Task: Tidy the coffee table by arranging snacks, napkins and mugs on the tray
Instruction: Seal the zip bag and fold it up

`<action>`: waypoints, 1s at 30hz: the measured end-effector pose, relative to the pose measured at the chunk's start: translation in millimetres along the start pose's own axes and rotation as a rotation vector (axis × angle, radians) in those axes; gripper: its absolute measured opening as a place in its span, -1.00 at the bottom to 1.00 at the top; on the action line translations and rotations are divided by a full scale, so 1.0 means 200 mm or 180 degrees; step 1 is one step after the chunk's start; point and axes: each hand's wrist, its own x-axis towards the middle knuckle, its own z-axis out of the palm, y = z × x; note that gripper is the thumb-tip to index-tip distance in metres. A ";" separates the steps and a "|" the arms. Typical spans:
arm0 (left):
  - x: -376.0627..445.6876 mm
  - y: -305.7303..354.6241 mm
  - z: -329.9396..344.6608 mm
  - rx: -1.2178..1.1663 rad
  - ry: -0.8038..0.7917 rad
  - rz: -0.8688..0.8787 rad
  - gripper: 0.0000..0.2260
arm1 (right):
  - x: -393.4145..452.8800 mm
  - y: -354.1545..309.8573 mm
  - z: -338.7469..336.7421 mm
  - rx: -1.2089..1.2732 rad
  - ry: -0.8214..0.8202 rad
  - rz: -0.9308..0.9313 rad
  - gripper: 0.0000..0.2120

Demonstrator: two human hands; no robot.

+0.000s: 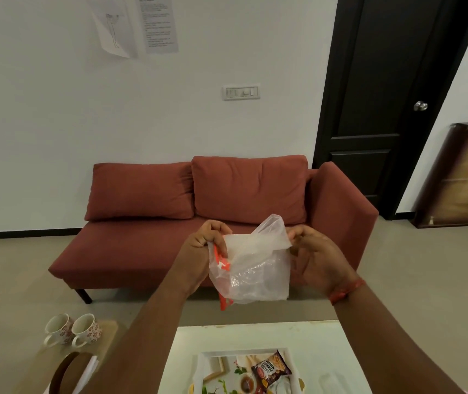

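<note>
Both hands hold a clear plastic bag (pixel 255 265) up in the air above the coffee table (pixel 187 345). My left hand (pixel 201 251) pinches its left rim, where an orange packet (pixel 221 280) shows inside. My right hand (pixel 315 257) pinches the right rim, and the mouth is stretched between them. Below, a white-rimmed tray (pixel 204 365) with a floral print lies on the table and carries a dark peanuts packet (pixel 271 368). Two flowered mugs (pixel 72 329) stand side by side on a low wooden surface at the lower left.
A red sofa (pixel 212 223) stands against the wall beyond the table. A dark door (pixel 383 109) is at the right, and a wooden frame (pixel 460 177) leans beside it. A round brown object (pixel 65 373) lies near the mugs.
</note>
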 end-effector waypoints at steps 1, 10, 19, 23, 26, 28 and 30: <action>0.00 0.01 -0.01 0.0274 0.0071 0.0082 -0.51 | 0.00 -0.02 -0.01 0.0159 -0.0071 0.0114 -0.77; 0.03 0.07 0.10 0.1800 0.0296 0.0861 -0.63 | 0.04 -0.03 0.11 -0.1382 0.0058 0.0670 -0.64; 0.03 0.07 0.08 -0.0081 0.0920 -0.0206 -0.63 | 0.05 0.07 0.09 -0.1497 -0.0130 0.0148 -0.41; 0.00 0.03 0.07 -0.1345 0.0792 -0.0802 -0.69 | 0.08 0.09 0.08 -0.1710 0.0130 -0.0357 -0.40; -0.02 0.00 0.06 -0.1977 0.0701 -0.1163 -0.68 | 0.09 0.10 0.07 -0.2492 0.0408 -0.0553 -0.41; -0.03 -0.02 0.07 -0.1875 0.0416 -0.1444 -0.60 | 0.10 0.11 0.08 -0.2911 0.0513 -0.0710 -0.42; -0.03 -0.05 0.09 -0.1616 0.0115 -0.1654 -0.44 | 0.11 0.12 0.10 -0.3129 0.0556 -0.0834 -0.41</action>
